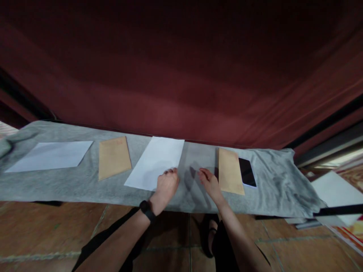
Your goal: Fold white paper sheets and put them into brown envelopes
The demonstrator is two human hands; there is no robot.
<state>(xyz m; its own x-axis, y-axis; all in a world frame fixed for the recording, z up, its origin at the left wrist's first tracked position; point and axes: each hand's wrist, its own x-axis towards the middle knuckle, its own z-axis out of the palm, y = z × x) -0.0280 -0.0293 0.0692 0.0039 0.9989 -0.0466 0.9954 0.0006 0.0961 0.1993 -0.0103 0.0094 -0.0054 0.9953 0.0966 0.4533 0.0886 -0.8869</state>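
A sheet of white paper (154,162) lies on the grey cloth in front of me. My left hand (168,184), with a black watch (147,210) on its wrist, is over the sheet's near right corner. Its fingers are curled closed, and whatever may be inside them is hidden. To the right, my right hand (209,181) hovers above the cloth with its fingers partly stretched and nothing visible in them. Just beyond that hand is a brown envelope (230,172), beside the hand rather than in it.
A grey cloth (272,181) covers the long narrow surface. On it are a phone (247,172), a second brown envelope (114,156) and another white sheet (52,155). A dark red curtain (170,83) rises behind. Tiled floor (56,230) shows below.
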